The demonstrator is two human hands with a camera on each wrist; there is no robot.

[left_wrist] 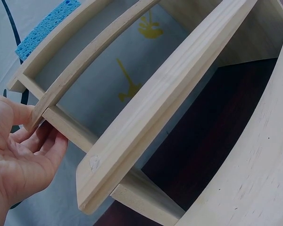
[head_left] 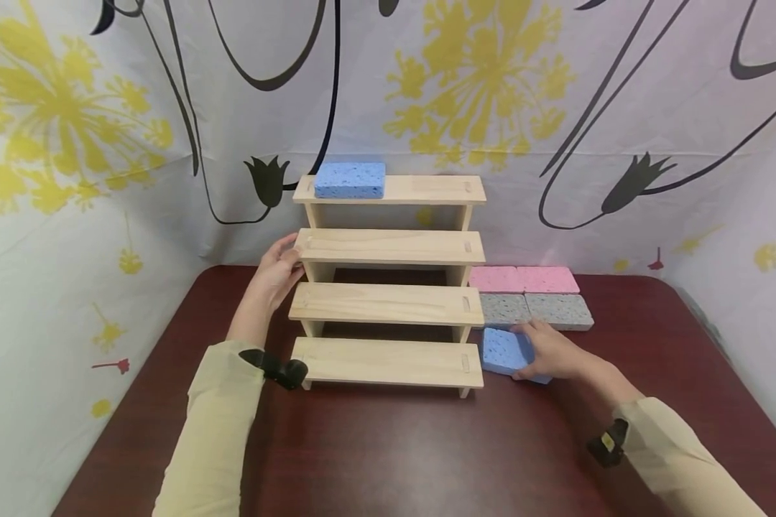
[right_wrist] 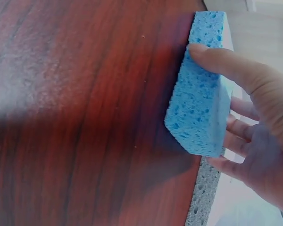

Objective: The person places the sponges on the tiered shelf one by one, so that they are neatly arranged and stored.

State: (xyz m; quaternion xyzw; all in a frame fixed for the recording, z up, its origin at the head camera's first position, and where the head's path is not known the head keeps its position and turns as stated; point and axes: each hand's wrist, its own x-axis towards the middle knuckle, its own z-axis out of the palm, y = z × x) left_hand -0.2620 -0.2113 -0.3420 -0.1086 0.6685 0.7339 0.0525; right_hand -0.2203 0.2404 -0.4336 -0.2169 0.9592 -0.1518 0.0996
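Note:
A light wooden four-tier step shelf [head_left: 388,305] stands on the table. My left hand [head_left: 275,276] holds its left end at the second tier from the top; in the left wrist view the thumb lies on the board's end and the fingers curl beneath. My right hand [head_left: 552,350] grips a blue sponge [head_left: 503,349] to the right of the lowest tiers. Seen from the right wrist, the thumb presses one long side of that sponge, and the other fingers are behind it. A second blue sponge [head_left: 349,179] lies on the left part of the top tier.
Two grey sponges [head_left: 559,311] sit side by side right of the shelf, beyond the held one. Behind them lie two pink sponges [head_left: 546,278]. The dark red wooden table [head_left: 388,445] backs onto a patterned white cloth [head_left: 194,143].

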